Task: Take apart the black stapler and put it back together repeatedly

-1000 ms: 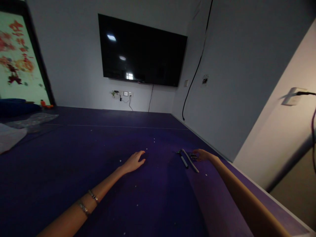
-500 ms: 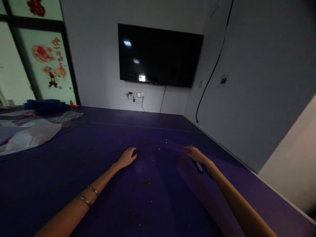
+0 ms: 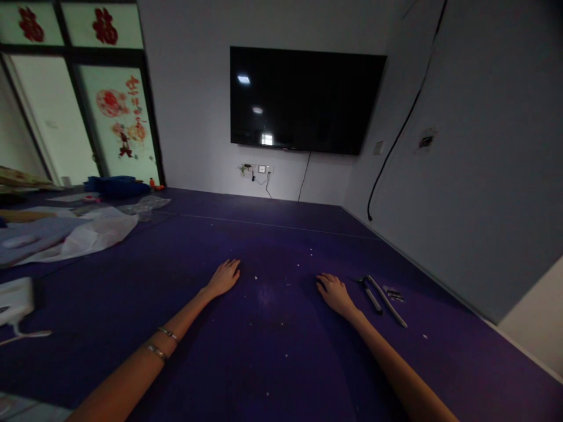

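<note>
My left hand [image 3: 224, 277] rests palm down on the dark purple table [image 3: 264, 328], fingers stretched out, with nothing in it. Two bracelets [image 3: 159, 351] circle that forearm. Across from it, my right hand [image 3: 335, 293] also lies flat and open on the surface, holding nothing. Just to its right is a short tool with a dark-ended grey handle [image 3: 373, 299]; its kind is unclear. Beside that lies a long, thin grey rod [image 3: 389, 303], and past the rod a small clear packet [image 3: 393, 293] with dark pieces in it. Tiny white scraps [image 3: 255, 278] dot the table.
At the left are crumpled white sheeting [image 3: 103, 231], a blue cloth bundle [image 3: 116, 186] and a white device with a cord [image 3: 16, 302]. A large television [image 3: 305, 99] hangs on the far wall. A black cable [image 3: 396, 138] dangles along the right wall.
My right hand has moved left, away from the grey-handled tool, uncovering it and the rod. Both hands have flattened onto the table. The view has turned a little to the left.
</note>
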Demonstrator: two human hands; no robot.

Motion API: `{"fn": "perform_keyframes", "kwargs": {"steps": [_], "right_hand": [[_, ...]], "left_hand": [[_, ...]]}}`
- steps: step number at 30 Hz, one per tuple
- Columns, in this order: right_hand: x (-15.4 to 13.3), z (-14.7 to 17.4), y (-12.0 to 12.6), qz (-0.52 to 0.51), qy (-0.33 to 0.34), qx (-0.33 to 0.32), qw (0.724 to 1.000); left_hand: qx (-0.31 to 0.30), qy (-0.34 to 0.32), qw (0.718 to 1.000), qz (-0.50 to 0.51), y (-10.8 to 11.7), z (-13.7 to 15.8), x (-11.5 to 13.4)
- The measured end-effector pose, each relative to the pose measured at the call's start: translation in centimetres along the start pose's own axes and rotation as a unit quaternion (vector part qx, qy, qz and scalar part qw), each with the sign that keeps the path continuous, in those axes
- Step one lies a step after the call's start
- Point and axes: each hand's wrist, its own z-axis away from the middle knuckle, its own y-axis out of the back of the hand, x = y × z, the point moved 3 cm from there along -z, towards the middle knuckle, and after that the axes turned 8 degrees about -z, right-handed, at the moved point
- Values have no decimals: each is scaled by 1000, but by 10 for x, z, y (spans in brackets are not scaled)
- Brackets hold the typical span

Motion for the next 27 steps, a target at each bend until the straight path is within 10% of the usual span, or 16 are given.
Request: {"fn": "perform_keyframes", "kwargs": {"steps": [13, 21, 27], "right_hand": [[7, 2, 10, -91, 30, 45, 994], [45, 16, 96, -243, -21, 178, 953], [12, 66, 176, -353, -9, 239, 904]], "left_hand": [[0, -10, 1000, -23, -4, -1, -5], [4, 0, 1000, -16, 1, -2, -3], [42, -26, 998, 23, 15, -7, 14]]}}
